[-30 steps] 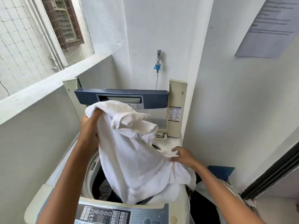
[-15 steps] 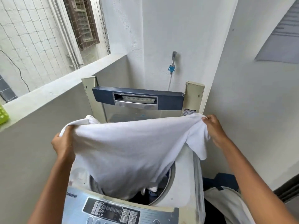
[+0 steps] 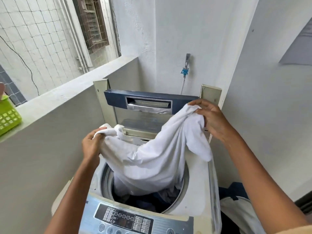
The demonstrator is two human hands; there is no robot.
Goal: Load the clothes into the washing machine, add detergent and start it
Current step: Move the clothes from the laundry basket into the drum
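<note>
A top-loading washing machine (image 3: pixel 195 188) stands in front of me with its blue-edged lid (image 3: pixel 118 99) folded up at the back. A white garment (image 3: pixel 152 157) hangs between my hands, and its lower part sags into the drum. My left hand (image 3: pixel 92 143) grips one bunched end at the drum's left rim. My right hand (image 3: pixel 211 118) pinches the other end higher up, near the lid's right hinge. Dark clothes (image 3: pixel 162 198) lie inside the drum beneath the white one. The control panel (image 3: pixel 123 218) runs along the machine's near edge.
A low grey wall with a ledge (image 3: pixel 55 98) hems in the left side; a green basket (image 3: pixel 8 118) sits on it. White walls close in behind and at right, with a tap (image 3: pixel 186 62) above the machine. More laundry in a bag (image 3: pixel 236 210) lies at the machine's right.
The garment has dropped from a taut spread above the drum to sagging into it. My left hand moved inward and my right hand eased down beside the lid hinge.
</note>
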